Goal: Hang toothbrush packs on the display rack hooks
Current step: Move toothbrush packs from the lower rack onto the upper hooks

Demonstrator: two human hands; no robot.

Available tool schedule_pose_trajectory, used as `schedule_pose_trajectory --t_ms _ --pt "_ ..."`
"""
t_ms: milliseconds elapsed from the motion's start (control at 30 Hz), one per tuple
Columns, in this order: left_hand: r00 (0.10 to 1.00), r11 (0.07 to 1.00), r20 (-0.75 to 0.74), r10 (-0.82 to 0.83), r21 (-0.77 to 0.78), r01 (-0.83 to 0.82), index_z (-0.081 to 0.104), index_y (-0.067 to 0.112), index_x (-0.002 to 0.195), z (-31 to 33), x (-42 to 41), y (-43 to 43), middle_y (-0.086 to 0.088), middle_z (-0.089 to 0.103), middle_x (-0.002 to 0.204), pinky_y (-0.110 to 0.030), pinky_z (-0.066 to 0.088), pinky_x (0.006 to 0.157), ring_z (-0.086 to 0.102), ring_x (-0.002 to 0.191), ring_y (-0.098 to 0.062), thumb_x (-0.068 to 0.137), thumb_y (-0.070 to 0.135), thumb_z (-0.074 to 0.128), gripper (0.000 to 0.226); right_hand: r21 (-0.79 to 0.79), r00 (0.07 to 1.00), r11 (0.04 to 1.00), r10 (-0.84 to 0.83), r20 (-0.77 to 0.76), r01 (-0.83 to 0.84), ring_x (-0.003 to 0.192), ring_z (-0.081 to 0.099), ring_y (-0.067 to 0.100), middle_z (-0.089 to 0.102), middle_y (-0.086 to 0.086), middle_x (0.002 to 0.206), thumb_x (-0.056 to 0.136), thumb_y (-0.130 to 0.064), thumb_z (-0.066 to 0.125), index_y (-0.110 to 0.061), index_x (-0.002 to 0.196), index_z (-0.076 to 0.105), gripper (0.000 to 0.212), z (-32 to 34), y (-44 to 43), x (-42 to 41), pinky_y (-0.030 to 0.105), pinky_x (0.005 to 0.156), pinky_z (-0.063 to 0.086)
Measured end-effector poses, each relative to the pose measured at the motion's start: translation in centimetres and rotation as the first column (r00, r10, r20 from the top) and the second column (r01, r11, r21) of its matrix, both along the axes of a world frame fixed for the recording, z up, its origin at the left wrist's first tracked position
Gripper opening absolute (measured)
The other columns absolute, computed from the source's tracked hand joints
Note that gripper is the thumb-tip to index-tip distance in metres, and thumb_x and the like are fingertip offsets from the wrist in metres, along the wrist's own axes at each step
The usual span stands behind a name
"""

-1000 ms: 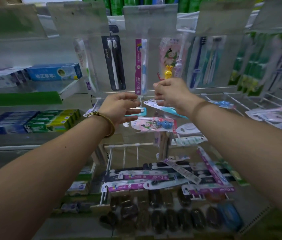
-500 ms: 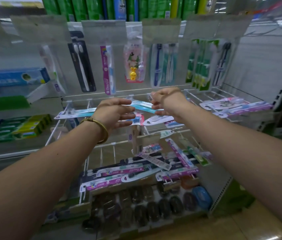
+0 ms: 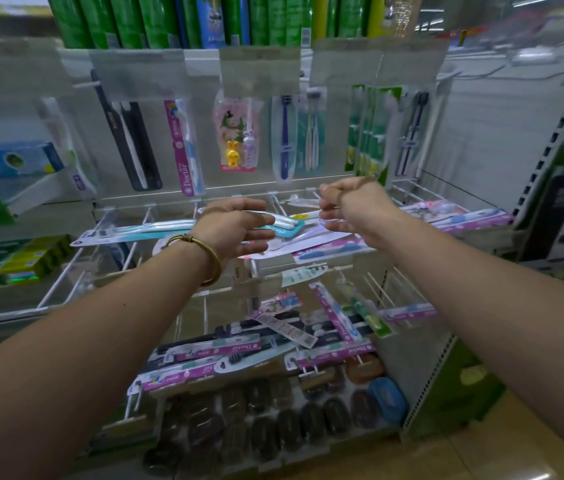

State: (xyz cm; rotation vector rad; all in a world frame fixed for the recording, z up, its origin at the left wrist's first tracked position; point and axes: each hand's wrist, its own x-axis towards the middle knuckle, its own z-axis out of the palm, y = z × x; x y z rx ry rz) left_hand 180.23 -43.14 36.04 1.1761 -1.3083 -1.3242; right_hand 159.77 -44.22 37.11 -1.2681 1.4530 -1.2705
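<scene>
The display rack [image 3: 308, 194] has white wire hooks sticking out toward me. A teal toothbrush pack [image 3: 285, 223] with white handles lies level across the hooks, between my hands. My left hand [image 3: 235, 230] reaches in with nearly straight fingers, thumb above the pack's left end and fingers below it. My right hand [image 3: 353, 207] has its fingers curled and pinches the right end of the pack. Another teal pack [image 3: 135, 232] lies on the hooks left of my left wrist. More toothbrush packs [image 3: 183, 147] hang upright on the back row.
Loose packs [image 3: 460, 216] lie on the hooks at the right. A lower wire tier [image 3: 329, 327] holds a jumble of pink and black packs, with dark soap cases [image 3: 273, 424] below. Toothpaste boxes [image 3: 13, 261] fill the left shelves. A perforated upright [image 3: 547, 147] borders the right.
My view has swung right and down, so the rack has shifted left in the frame. Both hands stay at the hooks with the teal pack between them, and the left fingers have straightened.
</scene>
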Motion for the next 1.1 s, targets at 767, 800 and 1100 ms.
schedule_pose_trajectory --t_ms 767,800,1100 --pt "0.986 0.987 0.027 0.163 -0.003 -0.163 0.065 0.01 0.109 0.7 -5.7 -2.0 -0.012 0.074 0.101 -0.036 0.062 0.074 0.074 0.09 -0.025 0.092 -0.001 0.064 0.02 0.01 0.975 0.982 0.19 -0.117 -0.19 0.083 0.065 0.023 0.068 0.012 0.095 0.098 -0.024 0.062 -0.013 0.09 0.066 0.015 0.1 -4.7 -4.3 0.04 0.079 0.062" --pt "0.982 0.983 0.03 0.186 -0.004 -0.186 0.066 0.01 0.11 0.6 -5.1 -2.0 -0.012 0.074 0.103 -0.038 0.062 0.075 0.075 0.09 -0.026 0.092 -0.001 0.065 0.021 0.003 0.967 0.976 0.217 -0.131 -0.218 0.083 0.064 0.021 0.067 0.012 0.096 0.099 -0.025 0.061 -0.013 0.09 0.066 0.016 0.0 -4.8 -3.8 0.038 0.079 0.062" --pt "0.957 0.959 0.054 0.285 -0.017 -0.284 0.065 0.008 0.107 0.7 -2.8 -1.6 -0.016 0.074 0.098 -0.035 0.063 0.073 0.074 0.086 -0.028 0.091 0.0 0.065 0.018 -0.054 0.774 0.942 0.238 -0.587 -0.33 0.065 0.055 0.021 0.06 0.007 0.066 0.094 -0.032 0.065 -0.009 0.068 0.064 0.035 -1.2 -6.6 0.4 0.035 0.067 0.047"
